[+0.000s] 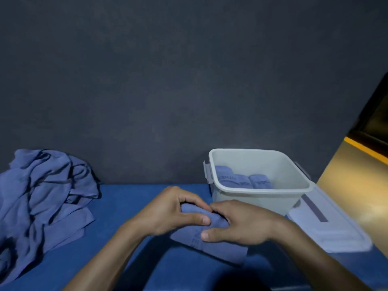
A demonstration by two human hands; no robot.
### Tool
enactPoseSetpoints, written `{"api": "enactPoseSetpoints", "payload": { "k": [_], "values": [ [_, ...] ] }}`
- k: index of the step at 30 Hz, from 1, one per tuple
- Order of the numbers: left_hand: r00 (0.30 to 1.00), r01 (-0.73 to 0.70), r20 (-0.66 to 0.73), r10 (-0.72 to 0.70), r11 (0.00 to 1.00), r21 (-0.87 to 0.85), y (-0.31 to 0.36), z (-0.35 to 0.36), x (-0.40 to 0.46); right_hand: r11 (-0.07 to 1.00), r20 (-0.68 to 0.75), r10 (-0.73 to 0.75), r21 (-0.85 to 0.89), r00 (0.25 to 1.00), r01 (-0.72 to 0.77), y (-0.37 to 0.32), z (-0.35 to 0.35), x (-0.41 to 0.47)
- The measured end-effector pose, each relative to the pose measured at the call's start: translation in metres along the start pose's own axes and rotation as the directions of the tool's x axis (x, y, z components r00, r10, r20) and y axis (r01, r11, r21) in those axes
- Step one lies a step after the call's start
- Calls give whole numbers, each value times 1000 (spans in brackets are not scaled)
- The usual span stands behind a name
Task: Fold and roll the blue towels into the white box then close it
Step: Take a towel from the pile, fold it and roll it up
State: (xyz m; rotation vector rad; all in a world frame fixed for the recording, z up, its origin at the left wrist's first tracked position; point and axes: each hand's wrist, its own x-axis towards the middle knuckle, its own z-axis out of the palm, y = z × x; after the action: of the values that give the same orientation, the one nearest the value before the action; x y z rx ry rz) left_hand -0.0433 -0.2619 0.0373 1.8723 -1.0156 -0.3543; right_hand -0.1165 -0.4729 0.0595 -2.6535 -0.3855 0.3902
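1. Both hands are working one towel [210, 245] near the tabletop's [126, 206] front edge, its far end rolled up.
2. Left hand [174, 211] is curling its grip round the roll; right hand [237, 223] is pinching it too.
3. Box [258, 198] is sitting open toward the back right, three rolls [243, 180] inside.
4. Lid [327, 223] is lying right of it.
5. Pile [44, 198] is waiting at the left edge.
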Motion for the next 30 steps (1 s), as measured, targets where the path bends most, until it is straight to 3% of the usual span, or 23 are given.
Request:
{"api": "enactPoseSetpoints", "payload": {
  "k": [3,5,7,9,12,17,20,26,30],
  "values": [
    [996,-86,-31,89,992,97,14,-3,27,999,-67,35,-4,997,-35,9,-16,-5],
    [969,-168,-154,192,973,157,19,-6,50,998,-109,70,7,992,-70,17,-43,-12],
    [917,-209,-310,252,964,165,20,-12,76,982,-159,116,163,980,-89,29,-74,-19],
    [897,-189,-365,248,963,191,16,-15,100,902,-211,216,417,953,-111,42,-101,-24],
    [961,-45,-244,129,946,320,2,-8,131,686,-251,479,705,841,-180,72,-114,-9],
    [999,-2,32,-26,751,661,-13,16,167,496,-69,726,741,685,-452,127,-97,32],
    [983,1,122,-136,671,742,-20,21,176,447,16,742,733,670,-513,143,-87,47],
    [969,38,137,-207,669,742,-30,22,176,404,148,742,679,654,-613,154,-68,62],
    [966,60,121,-226,659,750,-32,23,173,327,229,708,733,669,-597,161,-67,59]
  ]
}}
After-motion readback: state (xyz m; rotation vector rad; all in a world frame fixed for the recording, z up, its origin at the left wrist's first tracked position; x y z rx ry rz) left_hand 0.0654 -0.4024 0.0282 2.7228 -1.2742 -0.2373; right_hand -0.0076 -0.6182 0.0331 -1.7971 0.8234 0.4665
